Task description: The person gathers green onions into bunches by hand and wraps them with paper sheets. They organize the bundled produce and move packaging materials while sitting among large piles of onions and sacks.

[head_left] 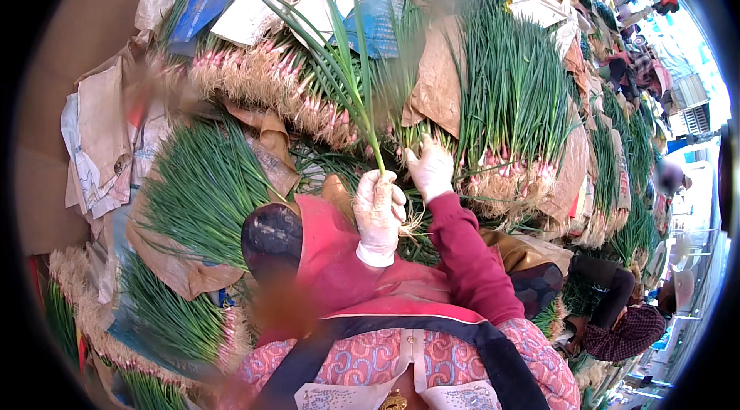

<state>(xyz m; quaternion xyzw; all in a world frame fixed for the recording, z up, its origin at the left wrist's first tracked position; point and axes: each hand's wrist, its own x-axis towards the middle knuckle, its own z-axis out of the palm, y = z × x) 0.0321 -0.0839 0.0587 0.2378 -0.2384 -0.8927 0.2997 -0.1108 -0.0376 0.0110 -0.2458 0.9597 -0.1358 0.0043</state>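
Note:
Both of my hands wear thin white gloves. My left hand [378, 213] is closed in front of my lap around the lower stem of a green onion [364, 102]. Its long green leaves rise up and to the left, and pale roots show below, to the right of the fist. Just ahead and to the right, my right hand [430, 169] reaches to the root end of a small bunch, fingers apart and touching the stems. A brown paper sheet [438, 78] covers part of that bunch. The right fingertips are partly hidden among the stems.
Bundles of green onions [512, 78] with pink-white bulbs lie on the right. More rooty bundles [266, 82] lie at the far left under paper sacks, and a leafy heap [204, 190] is beside my left knee. Another person [628, 329] bends at the lower right.

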